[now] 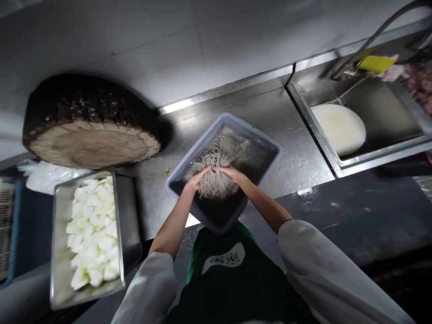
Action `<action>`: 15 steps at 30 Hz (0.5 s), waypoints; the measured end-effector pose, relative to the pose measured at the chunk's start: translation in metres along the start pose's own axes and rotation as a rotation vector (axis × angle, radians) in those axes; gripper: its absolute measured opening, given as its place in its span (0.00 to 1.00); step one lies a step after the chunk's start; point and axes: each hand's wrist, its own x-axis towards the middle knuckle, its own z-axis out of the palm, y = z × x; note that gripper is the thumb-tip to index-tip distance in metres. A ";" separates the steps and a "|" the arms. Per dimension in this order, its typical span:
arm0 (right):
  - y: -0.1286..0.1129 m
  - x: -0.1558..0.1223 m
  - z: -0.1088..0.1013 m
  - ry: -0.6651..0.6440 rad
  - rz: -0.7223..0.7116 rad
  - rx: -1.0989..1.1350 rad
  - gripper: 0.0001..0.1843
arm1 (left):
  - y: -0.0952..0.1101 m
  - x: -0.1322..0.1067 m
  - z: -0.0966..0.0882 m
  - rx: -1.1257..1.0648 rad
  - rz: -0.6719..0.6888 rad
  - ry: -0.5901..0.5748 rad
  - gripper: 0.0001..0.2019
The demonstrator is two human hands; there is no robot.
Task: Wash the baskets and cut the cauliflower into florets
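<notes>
A grey-lavender plastic tub (264,143) stands on the steel counter with water in it. Pale greyish noodles (221,155) lie in a loose tangle in the tub. My left hand (198,178) grips the bundle from the left, and my right hand (232,173) grips it from the right. Fingertips of both hands nearly meet across the top of the noodles, some strands hanging below them. Part of each hand's fingers is hidden among the strands.
A round wooden chopping block (91,139) leans against the wall at the left. Below it is a steel pan (119,225) of pale cut vegetable pieces (94,229). At right, a sink (388,153) holds a whitish round item (339,128) beneath a faucet (374,33).
</notes>
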 end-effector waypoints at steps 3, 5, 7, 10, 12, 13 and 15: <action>0.003 -0.012 0.005 -0.052 -0.152 0.049 0.26 | 0.015 -0.016 0.004 0.047 0.036 0.040 0.25; 0.006 -0.018 0.009 -0.067 -0.253 0.080 0.28 | 0.024 -0.026 0.005 0.099 0.103 0.046 0.27; 0.008 -0.023 0.014 -0.061 -0.347 0.098 0.28 | 0.033 -0.036 0.007 0.168 0.174 0.028 0.29; 0.008 -0.036 0.023 -0.071 -0.465 0.124 0.28 | 0.047 -0.050 0.010 0.267 0.257 0.001 0.34; 0.005 -0.047 0.030 -0.094 -0.526 0.145 0.27 | 0.057 -0.059 0.012 0.310 0.288 -0.005 0.38; 0.004 -0.053 0.034 -0.097 -0.545 0.157 0.26 | 0.062 -0.063 0.013 0.324 0.304 -0.004 0.40; 0.001 -0.064 0.042 -0.079 -0.536 0.185 0.24 | 0.073 -0.072 0.016 0.351 0.342 -0.006 0.42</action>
